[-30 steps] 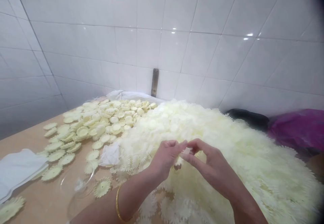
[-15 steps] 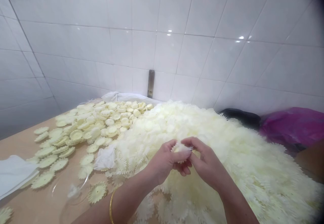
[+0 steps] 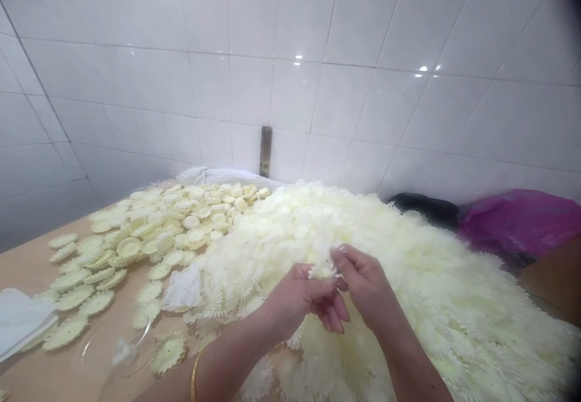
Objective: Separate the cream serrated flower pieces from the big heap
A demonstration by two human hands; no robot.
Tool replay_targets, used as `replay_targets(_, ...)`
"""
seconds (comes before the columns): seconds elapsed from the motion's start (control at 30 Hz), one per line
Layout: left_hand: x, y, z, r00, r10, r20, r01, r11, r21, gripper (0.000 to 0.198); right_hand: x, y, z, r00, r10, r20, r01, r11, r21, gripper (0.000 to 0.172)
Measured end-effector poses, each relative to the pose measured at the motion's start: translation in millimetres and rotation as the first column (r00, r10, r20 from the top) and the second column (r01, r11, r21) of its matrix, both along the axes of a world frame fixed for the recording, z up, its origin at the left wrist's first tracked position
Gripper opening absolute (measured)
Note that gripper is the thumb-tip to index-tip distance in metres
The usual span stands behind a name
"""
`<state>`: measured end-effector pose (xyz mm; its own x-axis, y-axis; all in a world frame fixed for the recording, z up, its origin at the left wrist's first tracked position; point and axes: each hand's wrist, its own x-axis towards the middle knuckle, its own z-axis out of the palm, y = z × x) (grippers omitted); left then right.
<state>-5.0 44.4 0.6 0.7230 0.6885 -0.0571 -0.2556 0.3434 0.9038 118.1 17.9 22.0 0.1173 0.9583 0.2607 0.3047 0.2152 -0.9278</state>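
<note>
My left hand pinches a small pale-yellow petal disc with a toothed edge, thumb on top and the other fingers curled below. At the disc's upper right, the closed thumb and forefinger of my right hand grip its thin edge; how many layers they hold I cannot make out. Beneath both hands spreads a large fluffy heap of loose petal pieces of the same pale yellow. Thicker stacked petal discs lie to the left, and a single one rests near my left forearm.
On the tan table are a crumpled white piece, a clear round dish and white sheets. Black and magenta plastic bags sit at the back right. A tiled wall stands behind.
My right hand has shifted from the disc's right side to its upper edge, its thumb and forefinger now pinched together. My left hand keeps the disc. The view has moved slightly rightward.
</note>
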Motion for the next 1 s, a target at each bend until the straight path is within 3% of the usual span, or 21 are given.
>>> replay_targets(0.23, -3, 5, 2.1, 0.996, -0.076, 0.054, 0.082, 0.989, -0.123, 0.029, -4, 3, -3.3, 0.983, -0.095, -0.16, 0.096, 0.995, 0.001, 0.04)
replay_targets(0.4, -4, 8, 1.7, 0.973, -0.152, 0.174, 0.182, 0.969, -0.169, 0.021, -15, 1, -5.3, 0.951, -0.134, -0.28, 0.138, 0.99, -0.005, 0.041)
replay_targets(0.5, -6, 6, 5.0, 0.953, -0.189, 0.238, 0.229, 0.961, -0.156, 0.018, -10, 3, -6.2, 0.926, -0.178, -0.333, 0.185, 0.983, -0.01, 0.04)
replay_targets(0.63, -11, -3, 11.2, 0.914, -0.366, 0.175, 0.38, 0.923, -0.056, 0.019, 19, 3, 0.0, 0.865, -0.258, -0.43, 0.316, 0.946, 0.068, 0.038)
replay_targets(0.67, -11, -5, 11.5, 0.919, -0.369, 0.142, 0.378, 0.925, -0.045, 0.02, 26, 2, 3.0, 0.866, -0.32, -0.383, 0.383, 0.919, 0.097, 0.038)
replay_targets(0.73, -9, -4, 9.4, 0.953, -0.29, 0.082, 0.295, 0.954, -0.047, 0.022, 35, -2, 9.2, 0.889, -0.444, -0.11, 0.454, 0.885, 0.102, 0.04)
replay_targets(0.83, -4, 3, 2.1, 0.987, -0.16, -0.001, 0.159, 0.984, -0.08, 0.034, 36, -7, 14.2, 0.804, -0.48, 0.351, 0.473, 0.874, 0.111, 0.036)
replay_targets(0.9, -2, 8, -2.8, 0.993, -0.119, -0.015, 0.117, 0.988, -0.102, 0.038, 33, -8, 14.1, 0.732, -0.486, 0.478, 0.469, 0.868, 0.164, 0.036)
replay_targets(1.0, -1, 12, -7.8, 0.998, -0.069, -0.009, 0.067, 0.991, -0.115, 0.038, 30, -7, 12.1, 0.683, -0.522, 0.512, 0.474, 0.849, 0.233, 0.039)
